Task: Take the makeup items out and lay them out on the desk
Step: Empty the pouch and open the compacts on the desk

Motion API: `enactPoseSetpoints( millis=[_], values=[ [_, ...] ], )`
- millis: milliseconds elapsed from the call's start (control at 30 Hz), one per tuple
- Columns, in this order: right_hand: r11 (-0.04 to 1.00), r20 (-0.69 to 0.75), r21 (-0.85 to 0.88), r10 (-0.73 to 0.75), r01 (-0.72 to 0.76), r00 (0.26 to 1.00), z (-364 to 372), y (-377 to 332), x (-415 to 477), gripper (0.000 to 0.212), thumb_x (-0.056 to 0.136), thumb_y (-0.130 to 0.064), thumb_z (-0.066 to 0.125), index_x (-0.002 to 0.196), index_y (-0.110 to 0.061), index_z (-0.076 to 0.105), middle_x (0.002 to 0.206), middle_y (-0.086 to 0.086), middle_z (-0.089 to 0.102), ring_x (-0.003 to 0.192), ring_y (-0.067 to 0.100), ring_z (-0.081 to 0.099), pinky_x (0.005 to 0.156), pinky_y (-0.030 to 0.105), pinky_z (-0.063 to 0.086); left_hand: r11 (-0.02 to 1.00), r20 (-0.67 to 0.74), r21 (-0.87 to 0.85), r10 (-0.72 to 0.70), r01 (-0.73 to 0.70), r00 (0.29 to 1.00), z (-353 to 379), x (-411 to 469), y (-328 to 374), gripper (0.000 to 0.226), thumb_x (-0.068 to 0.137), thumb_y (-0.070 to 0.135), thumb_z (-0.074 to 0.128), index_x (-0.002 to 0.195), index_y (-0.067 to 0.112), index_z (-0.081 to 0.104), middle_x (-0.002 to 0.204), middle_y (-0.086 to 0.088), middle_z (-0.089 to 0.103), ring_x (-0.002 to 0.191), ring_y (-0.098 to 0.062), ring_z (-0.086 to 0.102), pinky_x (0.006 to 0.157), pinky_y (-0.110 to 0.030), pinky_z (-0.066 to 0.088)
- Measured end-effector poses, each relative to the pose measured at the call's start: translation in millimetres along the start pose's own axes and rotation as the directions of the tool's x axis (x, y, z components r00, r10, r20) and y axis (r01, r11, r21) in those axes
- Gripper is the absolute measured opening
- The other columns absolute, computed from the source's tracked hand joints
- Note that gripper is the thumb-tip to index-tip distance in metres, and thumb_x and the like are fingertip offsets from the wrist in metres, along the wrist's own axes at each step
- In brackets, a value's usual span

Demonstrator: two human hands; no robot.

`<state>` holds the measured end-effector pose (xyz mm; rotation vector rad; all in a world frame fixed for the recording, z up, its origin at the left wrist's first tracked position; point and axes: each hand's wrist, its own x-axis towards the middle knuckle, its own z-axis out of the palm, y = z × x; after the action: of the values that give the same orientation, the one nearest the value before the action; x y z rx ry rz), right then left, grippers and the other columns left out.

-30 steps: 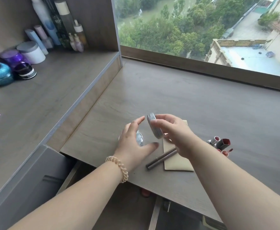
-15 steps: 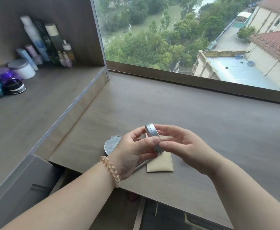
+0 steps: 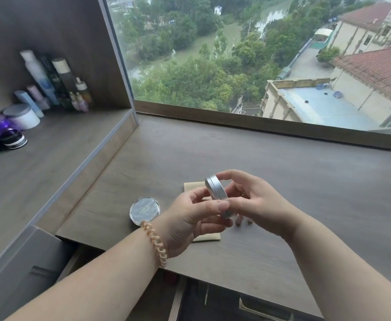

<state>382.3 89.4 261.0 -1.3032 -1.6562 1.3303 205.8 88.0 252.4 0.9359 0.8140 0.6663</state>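
A round silver compact [image 3: 215, 189] stands on edge above the desk [image 3: 213, 149], held between both hands. My left hand [image 3: 190, 224] pinches its lower rim with thumb and fingers. My right hand [image 3: 253, 202] grips its top and back. A second round silver compact [image 3: 144, 210] lies flat on the desk just left of my left hand. A beige flat pouch [image 3: 193, 189] lies under the hands, mostly hidden. Two small pinkish tips [image 3: 242, 222] show below my right hand.
A raised side shelf [image 3: 50, 163] on the left carries bottles [image 3: 57, 82] and jars [image 3: 21, 115] at its back. A window ledge [image 3: 271, 127] bounds the desk's far side. An open drawer [image 3: 213, 302] shows below the desk's front edge.
My left hand rose from the flat compact and joined the right hand on the upright compact. The camera tilted up, and the pencil and lipsticks are now hidden behind my hands.
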Motion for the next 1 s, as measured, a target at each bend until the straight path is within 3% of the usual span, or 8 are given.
enactPoseSetpoints(
  millis=[100,267,400,500,600,767,900,1000],
  values=[
    [0.999,-0.013,0.028,0.028,-0.027,1.000,-7,-1,-5,0.041,0.070,-0.045,0.068,0.109,-0.035,0.063,0.078,-0.005,0.064,0.077,0.010,0.064,0.069,0.024,0.046,0.999,-0.046,0.017,0.031,-0.030,0.998,11,3,1,0.042,0.068,0.029,0.074,0.106,0.010,0.068,0.087,-0.008,0.070,0.074,-0.026,0.067,0.071,-0.030,0.056],
    [0.998,-0.036,0.016,0.058,-0.057,0.998,-13,-3,-15,0.041,0.070,-0.051,0.064,0.108,-0.036,0.064,0.079,0.000,0.063,0.073,0.009,0.060,0.067,0.026,0.044,0.997,-0.076,0.050,0.062,-0.058,0.995,27,5,1,0.039,0.058,0.040,0.070,0.088,0.015,0.074,0.081,-0.009,0.069,0.068,-0.023,0.065,0.075,-0.035,0.054],
    [0.990,-0.009,-0.122,0.071,-0.072,0.997,-18,-3,-19,0.046,0.068,-0.051,0.057,0.109,-0.032,0.063,0.074,0.005,0.067,0.065,0.011,0.058,0.064,0.043,0.048,0.996,-0.115,0.082,0.033,-0.024,0.993,31,6,-7,0.045,0.057,0.043,0.069,0.087,0.008,0.074,0.081,-0.012,0.068,0.063,-0.022,0.064,0.069,-0.033,0.054],
    [0.967,0.057,-0.252,0.055,-0.039,0.997,-20,-5,-23,0.037,0.074,-0.044,0.048,0.106,-0.033,0.062,0.066,0.002,0.060,0.060,0.013,0.050,0.060,0.043,0.047,0.997,-0.149,0.080,0.007,0.005,0.989,33,7,-12,0.040,0.054,0.043,0.070,0.078,0.011,0.074,0.071,-0.009,0.068,0.057,-0.020,0.064,0.064,-0.032,0.054],
    [0.936,0.108,-0.350,0.010,0.029,0.994,-20,-5,-26,0.027,0.076,-0.039,0.042,0.099,-0.037,0.056,0.075,0.013,0.064,0.065,0.028,0.053,0.065,0.045,0.049,0.996,-0.160,0.087,-0.003,0.017,0.987,35,11,-16,0.035,0.052,0.044,0.069,0.069,0.014,0.075,0.064,-0.005,0.067,0.053,-0.018,0.063,0.063,-0.032,0.053],
    [0.920,0.083,-0.391,-0.005,0.037,0.997,-22,-3,-27,0.044,0.077,-0.036,0.043,0.120,-0.031,0.053,0.069,0.002,0.063,0.061,0.016,0.053,0.062,0.035,0.048,0.997,-0.141,0.074,-0.022,0.032,0.990,34,16,-16,0.052,0.052,0.047,0.068,0.086,0.007,0.069,0.065,-0.006,0.066,0.054,-0.018,0.062,0.053,-0.024,0.052],
    [0.895,0.097,-0.441,-0.018,0.059,0.995,-25,-2,-27,0.025,0.084,-0.025,0.047,0.106,-0.028,0.058,0.059,-0.004,0.055,0.052,0.009,0.044,0.053,0.028,0.040,0.997,-0.124,0.040,-0.065,0.070,0.990,34,20,-19,0.056,0.053,0.048,0.067,0.087,0.005,0.068,0.065,-0.008,0.064,0.049,-0.016,0.060,0.047,-0.021,0.050],
    [0.871,0.096,-0.487,-0.015,0.060,0.995,-22,-2,-26,0.013,0.084,-0.024,0.046,0.092,-0.031,0.053,0.057,-0.006,0.054,0.052,0.008,0.044,0.055,0.031,0.042,0.996,-0.134,0.019,-0.079,0.082,0.988,34,25,-22,0.052,0.053,0.048,0.067,0.084,0.007,0.069,0.066,-0.008,0.062,0.047,-0.016,0.059,0.046,-0.022,0.049]
  ],
)
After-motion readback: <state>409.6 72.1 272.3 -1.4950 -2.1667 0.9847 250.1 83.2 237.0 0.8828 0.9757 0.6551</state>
